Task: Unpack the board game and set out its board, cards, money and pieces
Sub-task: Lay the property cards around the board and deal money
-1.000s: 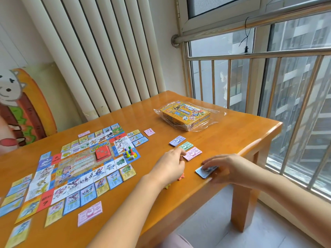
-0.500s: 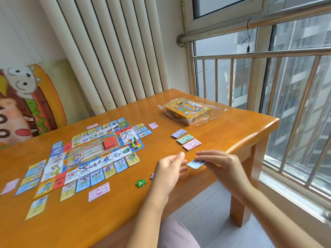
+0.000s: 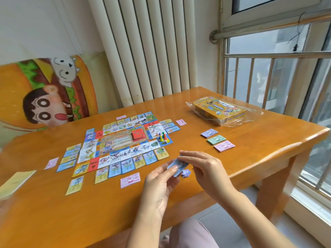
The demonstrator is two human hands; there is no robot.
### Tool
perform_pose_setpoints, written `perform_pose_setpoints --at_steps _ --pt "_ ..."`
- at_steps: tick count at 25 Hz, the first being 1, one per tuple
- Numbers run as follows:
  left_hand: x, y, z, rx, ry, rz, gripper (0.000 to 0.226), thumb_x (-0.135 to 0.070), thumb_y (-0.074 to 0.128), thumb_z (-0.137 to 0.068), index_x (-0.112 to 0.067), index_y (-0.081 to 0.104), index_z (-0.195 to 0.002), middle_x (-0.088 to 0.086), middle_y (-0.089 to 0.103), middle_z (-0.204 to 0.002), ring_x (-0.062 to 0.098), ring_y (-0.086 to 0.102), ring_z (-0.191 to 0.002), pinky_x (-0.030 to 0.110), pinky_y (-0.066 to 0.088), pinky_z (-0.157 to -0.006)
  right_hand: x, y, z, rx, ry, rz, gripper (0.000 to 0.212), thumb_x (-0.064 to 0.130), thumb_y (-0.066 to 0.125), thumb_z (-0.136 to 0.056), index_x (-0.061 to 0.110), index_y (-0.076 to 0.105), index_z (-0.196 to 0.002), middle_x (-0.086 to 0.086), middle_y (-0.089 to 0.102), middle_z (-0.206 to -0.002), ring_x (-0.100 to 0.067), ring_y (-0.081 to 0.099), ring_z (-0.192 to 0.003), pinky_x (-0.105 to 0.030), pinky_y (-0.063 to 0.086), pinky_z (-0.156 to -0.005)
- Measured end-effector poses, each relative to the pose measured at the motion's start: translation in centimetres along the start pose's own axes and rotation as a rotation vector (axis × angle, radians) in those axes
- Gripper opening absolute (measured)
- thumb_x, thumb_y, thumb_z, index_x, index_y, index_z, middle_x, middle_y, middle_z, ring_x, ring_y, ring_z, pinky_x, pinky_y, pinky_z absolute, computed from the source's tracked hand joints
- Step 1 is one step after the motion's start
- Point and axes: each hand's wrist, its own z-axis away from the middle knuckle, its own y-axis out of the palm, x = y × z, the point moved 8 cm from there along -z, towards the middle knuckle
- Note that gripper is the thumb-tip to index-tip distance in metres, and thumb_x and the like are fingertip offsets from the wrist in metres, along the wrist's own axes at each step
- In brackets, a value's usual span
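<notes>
now both hands meet above the near edge of the wooden table (image 3: 250, 158); the left hand (image 3: 159, 183) pinches a blue stack of play money (image 3: 176, 165) between thumb and curled fingers, and the right hand (image 3: 204, 169) grips the same stack from above with bent fingertips; the stack is held just off the tabletop, tilted; a small purple piece (image 3: 186, 171) lies on the table right beneath it; farther right, well apart from the hands, three money piles lie in a diagonal row, a purple pile (image 3: 209, 133), a green pile (image 3: 216, 139) and a pink pile (image 3: 224, 145); the game board (image 3: 118, 142) lies flat in the middle of the table, ringed by property cards (image 3: 162, 153); a red card deck (image 3: 138, 134) sits on the board, and the coloured pawns (image 3: 162, 137) stand on its right corner beside a die (image 3: 165, 141); a single pink bill (image 3: 130, 180) lies near the left hand; the yellow game box (image 3: 218, 110) rests on clear plastic wrap at the far right; a burger-print cushion (image 3: 44, 92) leans against the wall behind the table.
</notes>
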Motion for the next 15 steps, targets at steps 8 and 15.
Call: perform_pose_setpoints --at_steps 8,15 --pt "-5.0 -7.1 -0.7 -0.139 0.248 -0.246 0.022 0.003 0.066 -0.081 -0.015 0.069 -0.093 -0.005 0.073 -0.073 0.002 0.065 -0.062 0.012 0.047 -0.053 3.1 5.9 -3.3 0.146 0.254 -0.242 0.028 0.009 0.065 -0.088 0.019 0.069 -0.113 0.013 0.065 -0.102 -0.002 0.062 -0.081 -0.011 0.048 -0.073" --pt "-6.8 -10.0 -0.2 -0.052 0.219 -0.096 0.017 0.001 0.055 -0.087 -0.007 0.070 -0.083 0.004 0.073 -0.075 0.010 0.067 -0.063 0.017 0.050 -0.054 5.1 10.3 -5.1 0.324 0.422 -0.420 0.021 0.009 0.083 -0.068 0.027 0.071 -0.071 0.004 0.070 -0.066 -0.001 0.061 -0.059 -0.021 0.050 -0.060"
